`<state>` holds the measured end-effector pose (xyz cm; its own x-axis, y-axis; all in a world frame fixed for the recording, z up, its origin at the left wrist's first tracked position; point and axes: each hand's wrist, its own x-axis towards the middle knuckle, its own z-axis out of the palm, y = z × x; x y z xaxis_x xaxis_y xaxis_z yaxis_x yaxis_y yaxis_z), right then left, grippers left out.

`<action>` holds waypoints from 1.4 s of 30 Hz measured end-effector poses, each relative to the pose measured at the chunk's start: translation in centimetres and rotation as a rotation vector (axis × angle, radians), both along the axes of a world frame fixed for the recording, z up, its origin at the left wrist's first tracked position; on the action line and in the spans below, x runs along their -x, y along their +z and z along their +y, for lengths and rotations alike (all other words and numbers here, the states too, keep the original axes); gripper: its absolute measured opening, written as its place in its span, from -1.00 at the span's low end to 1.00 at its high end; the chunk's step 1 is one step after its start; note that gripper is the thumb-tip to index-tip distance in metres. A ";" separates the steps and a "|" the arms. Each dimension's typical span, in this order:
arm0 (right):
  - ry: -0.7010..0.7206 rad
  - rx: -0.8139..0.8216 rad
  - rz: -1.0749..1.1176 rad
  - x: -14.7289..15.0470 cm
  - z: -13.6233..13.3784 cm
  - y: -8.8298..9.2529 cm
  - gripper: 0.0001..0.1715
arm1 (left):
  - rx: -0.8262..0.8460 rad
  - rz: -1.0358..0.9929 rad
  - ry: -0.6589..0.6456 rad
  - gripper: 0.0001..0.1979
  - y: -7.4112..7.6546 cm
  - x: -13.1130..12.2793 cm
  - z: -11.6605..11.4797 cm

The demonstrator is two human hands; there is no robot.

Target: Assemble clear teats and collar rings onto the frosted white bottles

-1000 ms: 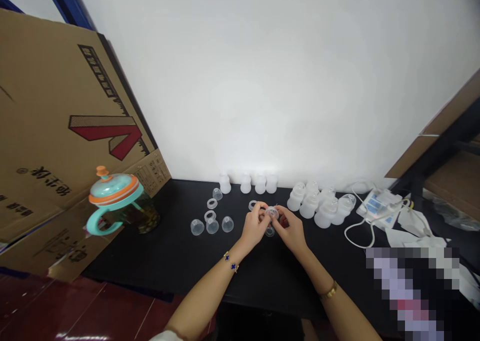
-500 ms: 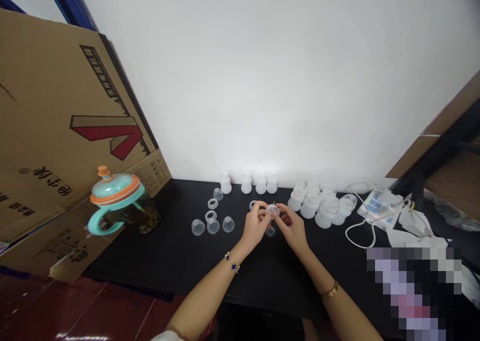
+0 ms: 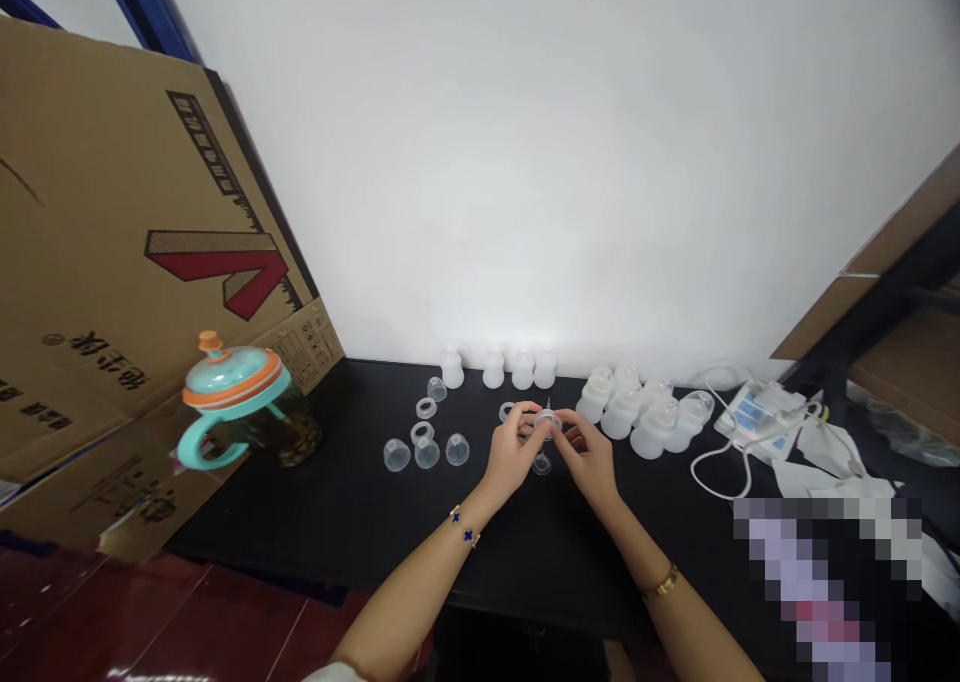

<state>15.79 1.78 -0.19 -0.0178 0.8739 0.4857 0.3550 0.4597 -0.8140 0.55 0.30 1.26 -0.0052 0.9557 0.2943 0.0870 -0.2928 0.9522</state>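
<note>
My left hand and my right hand meet over the black table, fingers closed round a translucent bottle collar ring. A thin clear tip sticks up from the ring, apparently a nipple; its lower part is hidden by my fingers. Just below, on the table, lies a small clear round piece. Another collar ring shows partly behind my left hand. To the left are two loose rings, one of them a white ring, and several clear dome caps.
Several open white bottles line the wall. Capped baby bottles cluster at the right, beside a white cable and papers. A teal-lidded jug stands left, before a large cardboard box. A blurred patch covers the lower right.
The ring between my fingers has turned from tilted to nearly level, its thin tip now pointing straight up. My hands stay almost in place; the things on the table have not moved.
</note>
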 end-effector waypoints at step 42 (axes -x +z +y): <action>0.012 0.085 0.042 -0.1 0.5 -0.4 -0.54 | 0.078 -0.020 -0.070 -0.63 -0.6 -0.2 -0.1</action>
